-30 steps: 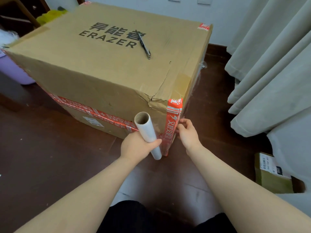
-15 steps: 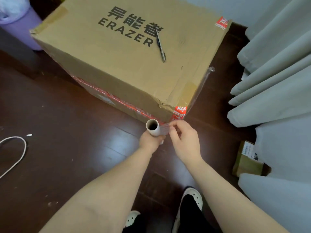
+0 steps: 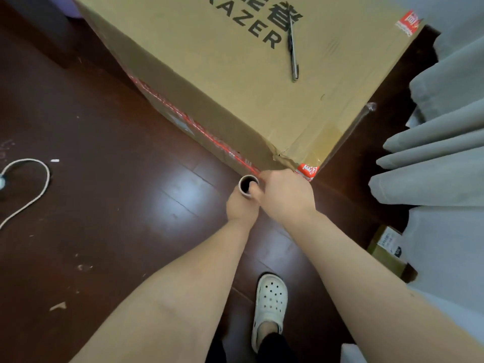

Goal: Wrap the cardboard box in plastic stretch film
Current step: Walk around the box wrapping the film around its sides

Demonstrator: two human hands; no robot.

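A large brown cardboard box (image 3: 225, 74) printed ERAZER stands on the dark wood floor, with red tape along its lower side and at the near corner. My left hand (image 3: 241, 206) grips the stretch film roll (image 3: 247, 185) upright just in front of that corner; I look down into its cardboard core. My right hand (image 3: 285, 195) lies over the roll's top from the right, its thumb at the core's rim and its fingers curled round the roll. A strip of clear film (image 3: 366, 113) clings to the box's right edge.
A black pen (image 3: 292, 48) lies on top of the box. Grey curtains (image 3: 432, 142) hang at the right, with a small cardboard parcel (image 3: 387, 247) on the floor under them. A white cord (image 3: 31, 189) loops on the floor at the left. My white clog (image 3: 269, 305) is below my arms.
The view has risen and tilted down over the box corner. My right hand moved from the box's taped corner onto the top of the roll; my left hand held the roll throughout.
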